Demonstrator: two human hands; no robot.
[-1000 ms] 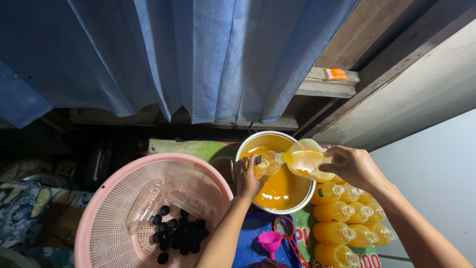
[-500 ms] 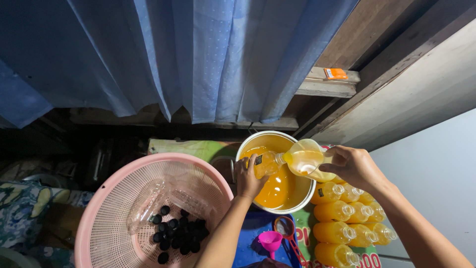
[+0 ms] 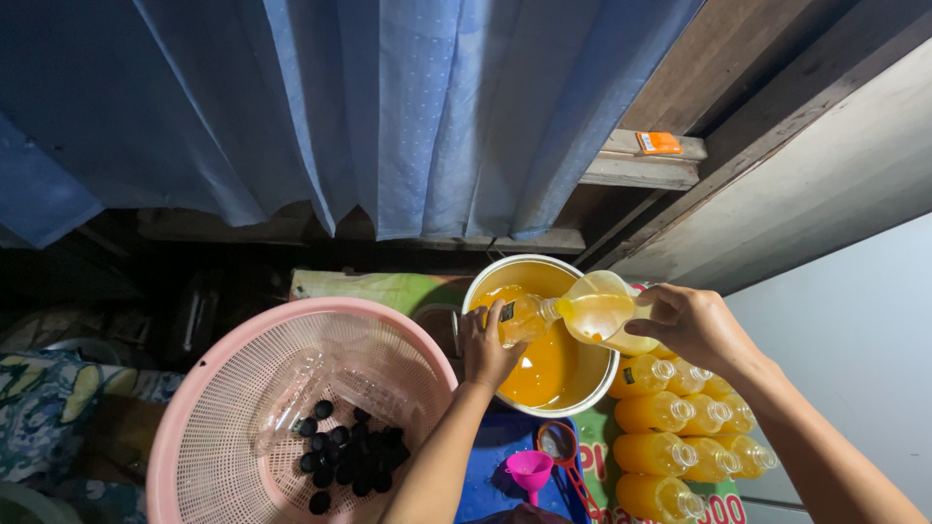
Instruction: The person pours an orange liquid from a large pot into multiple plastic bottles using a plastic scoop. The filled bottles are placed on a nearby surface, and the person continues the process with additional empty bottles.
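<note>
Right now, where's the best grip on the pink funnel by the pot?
Probably the wide rim of the pink funnel, taken from above. It appears to sit mouth-up on the blue surface with its narrow spout toward the near edge. The red strainer lies close on its right, so come in from the left side.

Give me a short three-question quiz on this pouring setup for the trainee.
1. True or false: the left hand holds a small clear plastic bottle over the round pot of orange liquid.
2. What does the right hand tip toward that bottle's mouth?
A. a pink funnel
B. a clear plastic cup of orange liquid
C. a black cap
3. Fill in: the small black bottle caps lie inside the pink round plastic ______.

Key
1. True.
2. B; the pink funnel lies unused below the pot.
3. Basket.
</note>
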